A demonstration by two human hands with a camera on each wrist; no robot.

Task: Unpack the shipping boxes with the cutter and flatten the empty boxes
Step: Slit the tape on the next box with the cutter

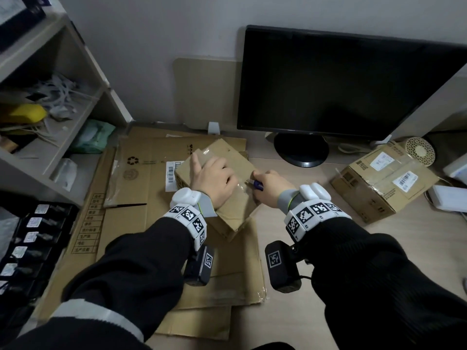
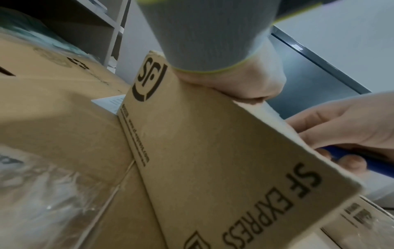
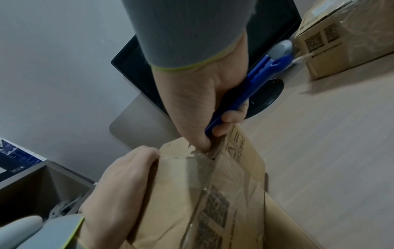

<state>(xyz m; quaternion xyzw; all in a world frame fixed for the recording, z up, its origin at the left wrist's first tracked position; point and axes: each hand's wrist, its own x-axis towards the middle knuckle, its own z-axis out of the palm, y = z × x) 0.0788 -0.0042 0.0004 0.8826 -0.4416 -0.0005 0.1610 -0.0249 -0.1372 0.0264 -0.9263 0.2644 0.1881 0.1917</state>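
Note:
A small brown SF Express box [image 1: 235, 160] stands on flattened cardboard in the middle of the desk, its top sealed with clear tape [image 3: 198, 168]. My left hand [image 1: 212, 179] lies on top of the box, thumb spread, fingers bent over its top; the heel of the left hand [image 2: 234, 84] presses on the box edge. My right hand [image 1: 271, 188] grips a blue cutter [image 3: 255, 80] at the box's right side. The cutter's front end meets the taped seam; the blade itself is hidden by my thumb.
A second sealed box [image 1: 384, 183] with labels sits to the right. Flattened cardboard sheets [image 1: 141, 173] cover the desk's left and front. A black monitor [image 1: 353, 82] stands behind, a shelf unit [image 1: 63, 109] at left, a black tray [image 1: 32, 238] of labelled items beside it.

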